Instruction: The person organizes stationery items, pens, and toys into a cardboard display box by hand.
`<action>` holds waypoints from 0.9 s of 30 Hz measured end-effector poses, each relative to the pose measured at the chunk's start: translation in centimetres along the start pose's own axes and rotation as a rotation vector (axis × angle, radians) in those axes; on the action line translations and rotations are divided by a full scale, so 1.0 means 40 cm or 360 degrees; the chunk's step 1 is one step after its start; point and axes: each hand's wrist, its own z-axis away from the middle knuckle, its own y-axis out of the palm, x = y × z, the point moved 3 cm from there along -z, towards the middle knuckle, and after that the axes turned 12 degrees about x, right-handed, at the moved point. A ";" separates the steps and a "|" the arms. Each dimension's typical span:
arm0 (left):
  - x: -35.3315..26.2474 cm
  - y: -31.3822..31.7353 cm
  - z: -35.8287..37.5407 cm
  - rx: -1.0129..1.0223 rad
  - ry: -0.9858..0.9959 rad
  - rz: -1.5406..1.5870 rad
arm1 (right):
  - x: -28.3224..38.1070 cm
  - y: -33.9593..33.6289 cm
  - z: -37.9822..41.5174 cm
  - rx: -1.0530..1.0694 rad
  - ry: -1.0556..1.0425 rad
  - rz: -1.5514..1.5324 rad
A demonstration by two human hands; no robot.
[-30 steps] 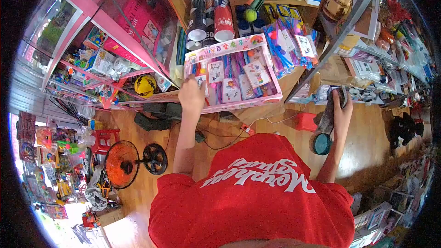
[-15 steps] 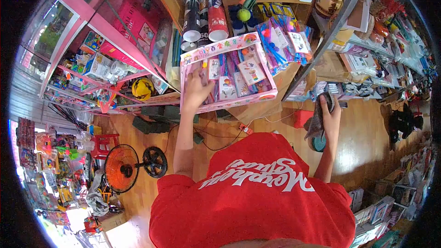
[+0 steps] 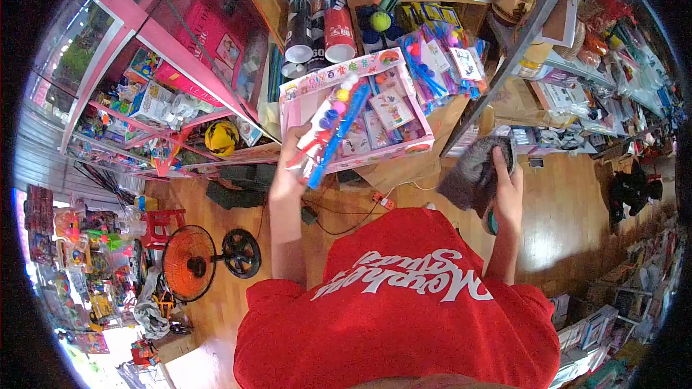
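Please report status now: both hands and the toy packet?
Left hand shut on toy packet, lifted above pink display box. Right hand shut on grey cloth. Nothing between them.

I had one fisheye view from the head, looking steeply down over the red shirt (image 3: 396, 310), close to both hands, with shelves at top and floor (image 3: 577, 223) below.

Left hand (image 3: 287, 176) has lifted a toy pack (image 3: 329, 128) out of the pink box (image 3: 414, 145); right hand (image 3: 509, 187) has raised the grey cloth (image 3: 472, 169) nearer the chest.
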 end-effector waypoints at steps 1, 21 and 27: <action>0.023 0.014 -0.007 0.0102 0.0020 0.0112 | 0.023 0.026 0.018 0.0034 0.0029 -0.0012; 0.282 0.312 0.135 0.0187 0.0498 -0.0744 | -0.019 0.362 0.077 0.0752 -0.0098 -0.0163; 0.177 0.250 0.118 0.0006 0.0581 -0.0459 | -0.036 0.414 0.211 0.1394 -0.0456 0.0197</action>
